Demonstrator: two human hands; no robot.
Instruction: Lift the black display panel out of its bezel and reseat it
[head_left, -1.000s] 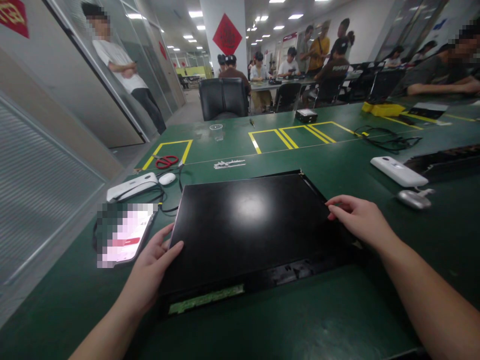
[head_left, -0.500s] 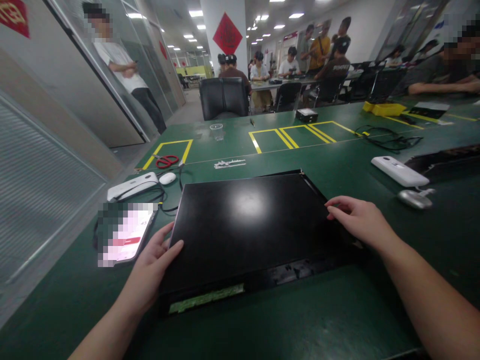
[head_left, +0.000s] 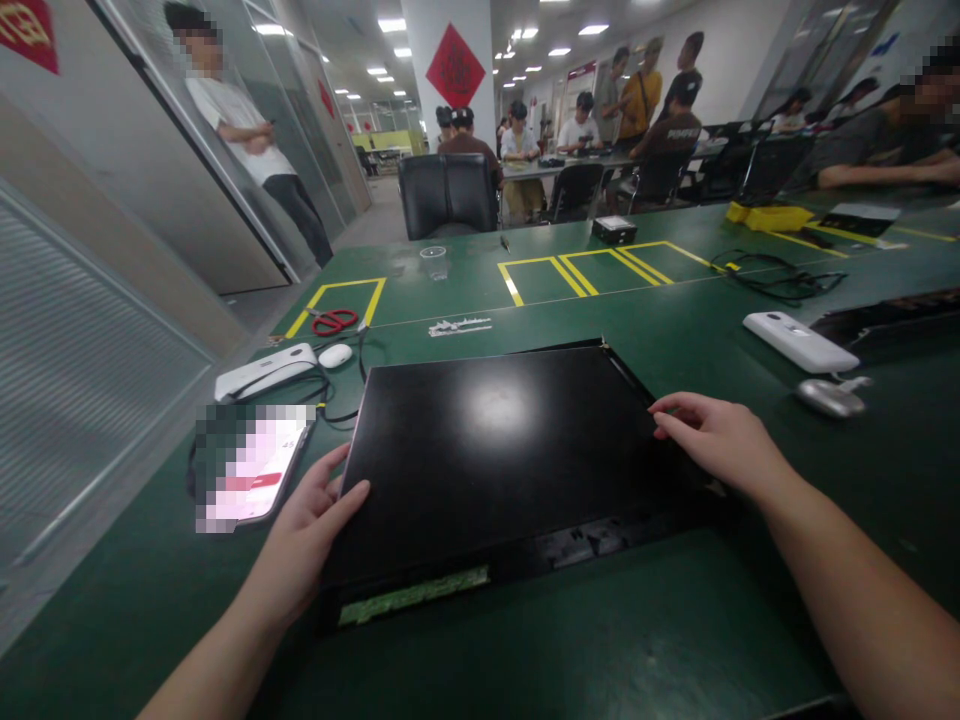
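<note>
A flat black display panel [head_left: 495,450] lies on the green table [head_left: 570,640], with a green circuit strip [head_left: 412,597] showing along its near edge. My left hand [head_left: 304,535] rests on the panel's left edge, thumb on top and fingers down the side, gripping it. At the right edge lies my right hand [head_left: 716,440], its fingers curled over the panel's rim. A phone with a lit screen [head_left: 251,468] sits just left of my left hand.
A white device [head_left: 264,371], a white mouse [head_left: 334,355], cables and red scissors [head_left: 333,322] lie at the left. Another white device [head_left: 799,342] and a grey mouse [head_left: 831,397] are at the right. Yellow tape boxes mark the far table. Several people sit or stand beyond.
</note>
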